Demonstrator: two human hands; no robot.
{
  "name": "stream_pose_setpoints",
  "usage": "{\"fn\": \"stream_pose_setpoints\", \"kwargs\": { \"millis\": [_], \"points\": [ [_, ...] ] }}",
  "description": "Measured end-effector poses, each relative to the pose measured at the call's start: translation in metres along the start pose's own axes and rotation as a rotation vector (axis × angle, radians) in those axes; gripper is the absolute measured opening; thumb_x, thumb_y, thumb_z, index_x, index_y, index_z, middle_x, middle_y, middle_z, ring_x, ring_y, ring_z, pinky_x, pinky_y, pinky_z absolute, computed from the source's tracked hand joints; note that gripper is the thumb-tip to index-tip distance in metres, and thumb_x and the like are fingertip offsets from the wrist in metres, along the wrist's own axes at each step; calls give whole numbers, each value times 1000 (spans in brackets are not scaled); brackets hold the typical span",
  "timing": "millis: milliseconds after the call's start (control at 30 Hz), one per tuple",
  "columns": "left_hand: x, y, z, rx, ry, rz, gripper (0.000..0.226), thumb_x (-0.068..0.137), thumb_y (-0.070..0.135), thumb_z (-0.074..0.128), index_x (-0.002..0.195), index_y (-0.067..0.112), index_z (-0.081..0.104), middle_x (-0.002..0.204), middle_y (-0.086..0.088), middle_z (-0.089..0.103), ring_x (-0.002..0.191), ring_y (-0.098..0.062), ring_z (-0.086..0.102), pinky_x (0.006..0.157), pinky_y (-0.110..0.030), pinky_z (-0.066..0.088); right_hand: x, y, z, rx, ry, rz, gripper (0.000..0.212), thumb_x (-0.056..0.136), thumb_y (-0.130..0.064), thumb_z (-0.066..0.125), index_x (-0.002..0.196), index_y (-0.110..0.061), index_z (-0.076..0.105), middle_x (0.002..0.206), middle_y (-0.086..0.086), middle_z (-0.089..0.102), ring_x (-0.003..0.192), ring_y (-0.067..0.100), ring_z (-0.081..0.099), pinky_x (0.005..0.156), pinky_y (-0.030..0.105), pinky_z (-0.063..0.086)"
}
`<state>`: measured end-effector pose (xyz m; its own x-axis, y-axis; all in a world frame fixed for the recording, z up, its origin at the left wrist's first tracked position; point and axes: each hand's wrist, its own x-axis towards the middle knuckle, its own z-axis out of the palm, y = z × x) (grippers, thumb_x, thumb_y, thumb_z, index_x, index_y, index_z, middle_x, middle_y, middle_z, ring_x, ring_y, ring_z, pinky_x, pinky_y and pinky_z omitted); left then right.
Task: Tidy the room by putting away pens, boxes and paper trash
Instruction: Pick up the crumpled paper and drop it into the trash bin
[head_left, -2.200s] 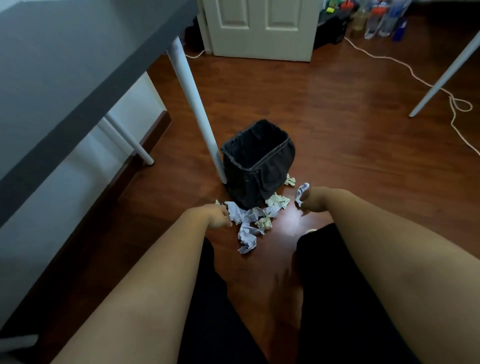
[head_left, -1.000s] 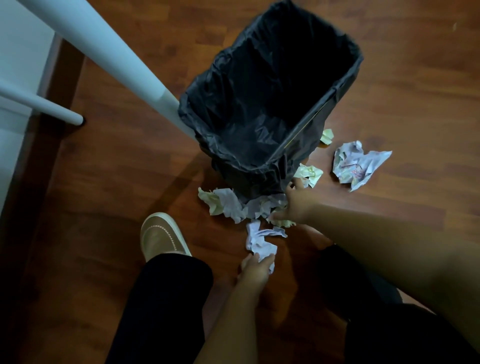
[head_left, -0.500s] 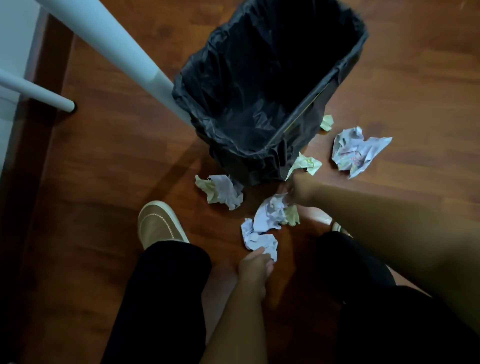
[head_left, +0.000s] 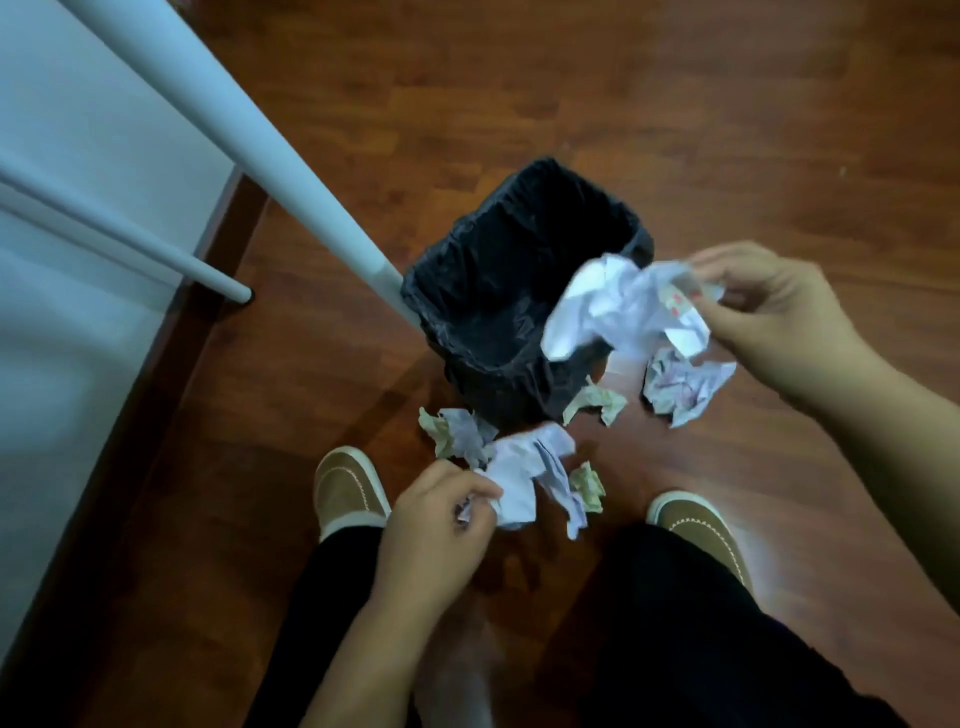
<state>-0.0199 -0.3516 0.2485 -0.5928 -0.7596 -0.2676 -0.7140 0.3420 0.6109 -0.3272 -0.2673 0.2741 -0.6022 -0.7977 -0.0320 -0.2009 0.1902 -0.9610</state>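
Right hand (head_left: 769, 317) pinches big crumpled white paper (head_left: 618, 312), held over near-right corner of black-lined trash bin (head_left: 498, 291). Left hand (head_left: 436, 525) grips second crumpled paper wad (head_left: 524, 478), near side of bin, low by floor (head_left: 675, 130). Loose scraps on floor: purple-printed wad (head_left: 685, 389) right of bin, yellowish scrap (head_left: 597, 402) at bin base, mixed scrap (head_left: 452, 431) at near-left. White table leg (head_left: 249, 140) touches bin's left side. Tan shoes (head_left: 348, 488) near.
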Motion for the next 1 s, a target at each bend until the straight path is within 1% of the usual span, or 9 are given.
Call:
{"fn": "stream_pose_setpoints", "kwargs": {
  "millis": [167, 267, 333, 400, 467, 600, 733, 867, 1000],
  "points": [
    [11, 65, -65, 14, 487, 192, 19, 82, 21, 54, 81, 29, 72, 85, 13, 60, 70, -5, 58, 56, -25, 47, 51, -38, 18, -25, 134, -147, 12, 79, -36, 74, 90, -37, 69, 109, 2, 64, 91, 29, 66, 80, 42, 54],
    [39, 87, -74, -9, 551, 237, 19, 87, 16, 56, 93, 24, 72, 92, 5, 63, 76, -3, 55, 63, -9, 41, 73, -33, 31, -131, -84, -59, 30, 81, -26, 76, 103, -44, 65, 135, 2, 51, 120, 19, 55, 98, 36, 47],
    [62, 91, -70, -3, 476, 227, 31, 96, 29, 47, 118, 21, 68, 103, 0, 67, 88, -4, 56, 75, -12, 41, 77, -23, 31, -151, -278, 64, 50, 84, -28, 74, 127, -47, 56, 154, 1, 30, 127, 17, 48, 95, 31, 48],
    [78, 87, -57, 72, 307, 205, 50, 100, 50, 29, 141, 29, 48, 108, 7, 67, 99, -13, 57, 81, -31, 48, 77, -7, 26, -125, -338, 185, 58, 87, -29, 70, 138, -45, 48, 160, -2, 18, 104, 21, 62, 73, 20, 54],
    [86, 76, -40, 157, 207, 190, 56, 99, 57, 24, 148, 32, 38, 105, 16, 64, 103, -16, 54, 84, -40, 47, 72, 7, 17, -143, -279, 223, 46, 91, -27, 65, 135, -35, 55, 156, -3, 27, 82, 14, 64, 61, 15, 50],
    [91, 47, -17, 229, 286, 255, 47, 99, 49, 28, 130, 32, 60, 112, 18, 67, 109, -13, 50, 92, -46, 44, 69, 34, 1, -234, 16, 129, 19, 95, -23, 57, 100, -37, 68, 104, 0, 64, 83, 18, 60, 76, 36, 51],
    [92, 27, -7, -68, 482, 157, 42, 98, 41, 32, 112, 24, 68, 103, 14, 67, 98, -5, 54, 84, -26, 41, 89, 39, 4, -59, 245, 209, 26, 94, -19, 51, 83, -36, 68, 70, -4, 61, 67, 20, 53, 65, 35, 46],
    [91, -12, 25, -336, 419, -276, 22, 98, 31, 47, 109, 24, 65, 106, 8, 65, 102, -13, 61, 82, -29, 46, 96, 64, 15, -151, 335, 282, 21, 94, -19, 49, 93, -26, 69, 89, 0, 68, 69, 17, 53, 66, 27, 44],
    [84, -78, 67, -73, -73, -531, 25, 90, 37, 58, 114, 34, 58, 124, -4, 53, 113, -29, 56, 90, -39, 49, 74, 138, 20, -456, 52, 505, 28, 92, -25, 51, 116, -23, 65, 121, 12, 61, 94, 30, 59, 78, 31, 50]
  ]
}}
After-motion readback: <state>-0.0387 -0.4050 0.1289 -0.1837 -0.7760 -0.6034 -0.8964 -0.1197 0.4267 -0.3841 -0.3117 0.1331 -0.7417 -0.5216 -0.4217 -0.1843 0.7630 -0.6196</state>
